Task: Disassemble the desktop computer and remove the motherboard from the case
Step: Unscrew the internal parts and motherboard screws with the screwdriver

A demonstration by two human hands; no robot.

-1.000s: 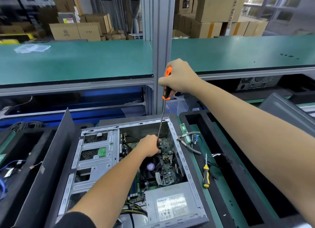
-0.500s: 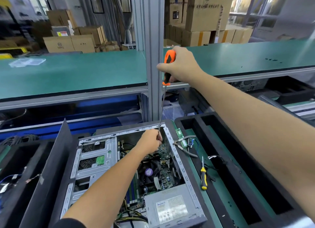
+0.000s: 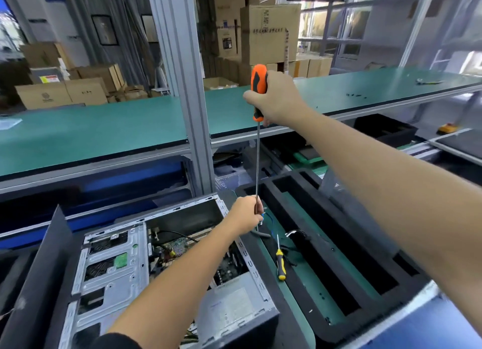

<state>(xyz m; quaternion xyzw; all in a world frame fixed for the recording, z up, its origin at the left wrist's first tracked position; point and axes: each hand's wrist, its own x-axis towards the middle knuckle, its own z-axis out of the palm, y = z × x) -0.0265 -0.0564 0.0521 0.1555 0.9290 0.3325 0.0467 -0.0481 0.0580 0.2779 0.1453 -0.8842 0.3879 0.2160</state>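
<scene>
The open desktop case (image 3: 109, 268) lies on its side in front of me, with the green motherboard (image 3: 177, 249) and a grey power supply (image 3: 232, 309) inside. My right hand (image 3: 276, 98) grips the orange-and-black handle of a long screwdriver (image 3: 259, 93), held upright above the case's far right corner. My left hand (image 3: 245, 213) pinches the lower end of the thin shaft, just past the case's right rim. The tip is hidden behind my fingers.
A black foam tray (image 3: 339, 257) with long slots sits right of the case. On it lie a small yellow screwdriver (image 3: 281, 265), pliers and loose cables. A dark side panel (image 3: 39, 283) leans at the left. A metal post (image 3: 182, 88) and a green shelf (image 3: 104, 129) stand behind.
Both hands lifted the long screwdriver up and to the right, out of the case interior to above its right rim. My view tilted upward.
</scene>
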